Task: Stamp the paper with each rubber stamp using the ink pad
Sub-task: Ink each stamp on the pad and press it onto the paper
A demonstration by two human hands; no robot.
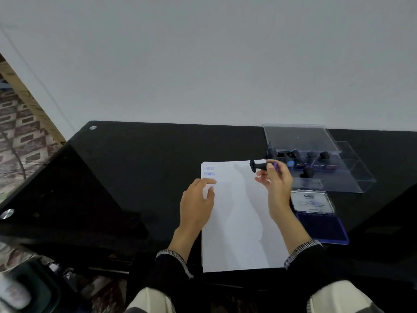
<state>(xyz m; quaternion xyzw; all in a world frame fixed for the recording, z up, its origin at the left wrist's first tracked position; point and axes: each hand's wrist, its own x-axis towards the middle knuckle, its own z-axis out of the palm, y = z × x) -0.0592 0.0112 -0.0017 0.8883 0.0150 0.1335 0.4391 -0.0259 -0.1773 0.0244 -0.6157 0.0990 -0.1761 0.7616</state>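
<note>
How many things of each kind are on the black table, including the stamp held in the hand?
White sheet of paper: 1
Open blue ink pad: 1
Clear plastic box: 1
Black rubber stamp held sideways in the right hand: 1
Dark-handled stamps in the box: about 5, partly hidden
Total: about 9

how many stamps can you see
About 6: one in the right hand over the paper, stamp; roughly five in the clear box, e.g.. Others may be hidden.
</note>
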